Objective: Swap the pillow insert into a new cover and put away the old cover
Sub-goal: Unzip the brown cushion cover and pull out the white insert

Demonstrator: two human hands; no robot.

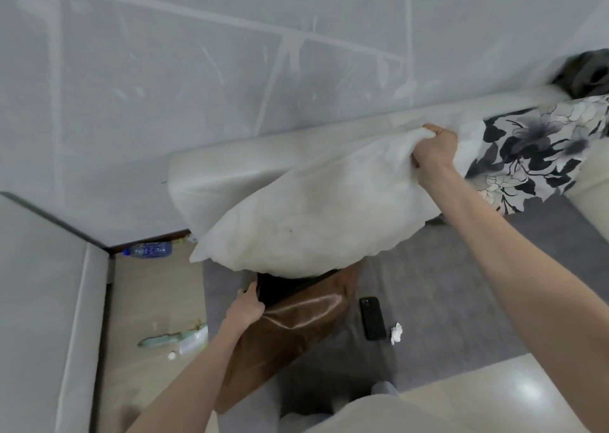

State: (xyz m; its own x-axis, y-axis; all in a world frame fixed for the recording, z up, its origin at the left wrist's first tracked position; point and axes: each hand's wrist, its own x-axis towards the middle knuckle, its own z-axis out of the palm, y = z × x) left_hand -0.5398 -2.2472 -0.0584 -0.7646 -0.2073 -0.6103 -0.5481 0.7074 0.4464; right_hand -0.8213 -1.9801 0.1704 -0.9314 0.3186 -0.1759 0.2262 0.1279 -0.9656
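Note:
A white pillow insert (pixel 306 215) hangs in the air over the sofa, its lower edge at the mouth of a shiny brown cover (pixel 290 327). My right hand (pixel 435 149) grips the insert's upper corner. My left hand (pixel 247 304) holds the left rim of the brown cover's opening, which gapes dark below the insert. The brown cover drapes down toward me over the grey seat. A black-and-white floral cover or pillow (pixel 534 156) lies on the sofa at the right.
A black phone (pixel 372 317) and a crumpled white tissue (pixel 396 332) lie on the grey sofa seat (pixel 445 301). A plastic bottle (pixel 148 250) and some litter (pixel 178 337) are on the floor at the left. The white sofa back (pixel 237 165) runs behind.

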